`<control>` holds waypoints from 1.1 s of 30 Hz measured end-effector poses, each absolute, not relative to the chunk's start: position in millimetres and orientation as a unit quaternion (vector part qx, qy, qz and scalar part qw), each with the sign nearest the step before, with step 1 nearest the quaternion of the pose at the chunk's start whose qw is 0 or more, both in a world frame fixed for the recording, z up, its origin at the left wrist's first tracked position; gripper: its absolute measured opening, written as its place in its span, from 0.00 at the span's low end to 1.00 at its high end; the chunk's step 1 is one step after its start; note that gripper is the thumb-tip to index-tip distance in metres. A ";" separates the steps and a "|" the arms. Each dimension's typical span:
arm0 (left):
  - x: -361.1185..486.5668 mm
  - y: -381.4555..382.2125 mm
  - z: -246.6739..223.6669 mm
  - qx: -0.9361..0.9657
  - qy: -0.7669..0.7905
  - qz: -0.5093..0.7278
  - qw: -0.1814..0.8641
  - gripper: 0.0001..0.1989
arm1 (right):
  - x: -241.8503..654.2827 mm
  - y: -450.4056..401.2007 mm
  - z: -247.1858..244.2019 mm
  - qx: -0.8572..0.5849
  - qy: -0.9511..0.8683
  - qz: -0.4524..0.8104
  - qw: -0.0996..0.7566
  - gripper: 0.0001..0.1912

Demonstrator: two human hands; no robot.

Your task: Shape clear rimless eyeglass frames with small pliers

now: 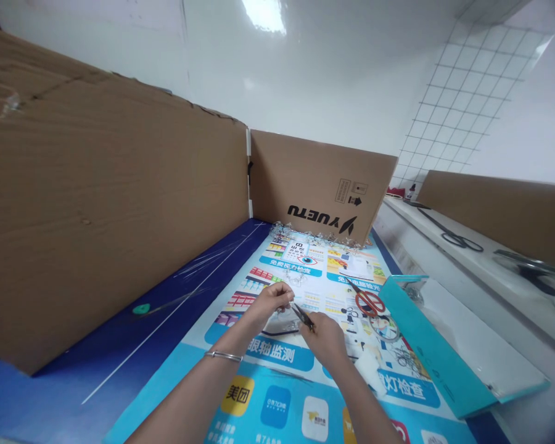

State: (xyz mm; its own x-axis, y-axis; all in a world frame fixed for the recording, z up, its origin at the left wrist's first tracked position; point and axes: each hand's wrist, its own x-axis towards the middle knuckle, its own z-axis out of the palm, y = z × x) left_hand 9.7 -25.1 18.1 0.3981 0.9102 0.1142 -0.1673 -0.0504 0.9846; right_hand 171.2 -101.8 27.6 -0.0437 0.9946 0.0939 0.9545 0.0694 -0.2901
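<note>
My left hand [275, 301] is closed in a pinch, with finger and thumb on something too small to make out. Just right of it, my right hand [326, 339] grips small dark pointed pliers [304, 317], whose tips reach the left fingertips. Below the hands lies a clear plastic piece with a dark edge [280, 332], partly hidden. Red-handled scissors [370, 302] rest to the right of my right hand. Beside them is a clear ring-shaped roll [385, 328]. A crumpled white piece [370, 371] lies by my right forearm.
A teal and white open box [448, 345] stands on the right. Tangled thin wire bits [407, 359] lie beside it, with more clear scraps [314, 234] along the back. Cardboard walls [120, 185] close off the left and back. A green-ended tool [141, 309] lies left.
</note>
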 end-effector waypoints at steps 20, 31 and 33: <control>10.0 -33.1 26.5 0.503 0.306 0.462 0.664 0.11 | 168.0 -104.8 28.8 -0.655 -0.738 0.020 0.161 0.17; 15.8 -30.7 18.5 0.548 0.338 0.444 0.623 0.11 | 170.0 -104.6 28.8 -0.686 -0.718 0.027 0.116 0.15; 16.6 -30.5 17.7 0.558 0.336 0.443 0.616 0.11 | 170.1 -104.4 28.9 -0.691 -0.714 0.027 0.110 0.16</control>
State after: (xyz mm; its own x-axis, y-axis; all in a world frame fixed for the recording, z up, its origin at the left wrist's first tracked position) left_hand 16.6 -30.5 17.7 0.3816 0.9207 0.0816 -0.1715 -0.0162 0.9851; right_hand 170.1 -104.4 28.9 -0.0205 0.9927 0.1192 0.9806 0.0432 -0.1912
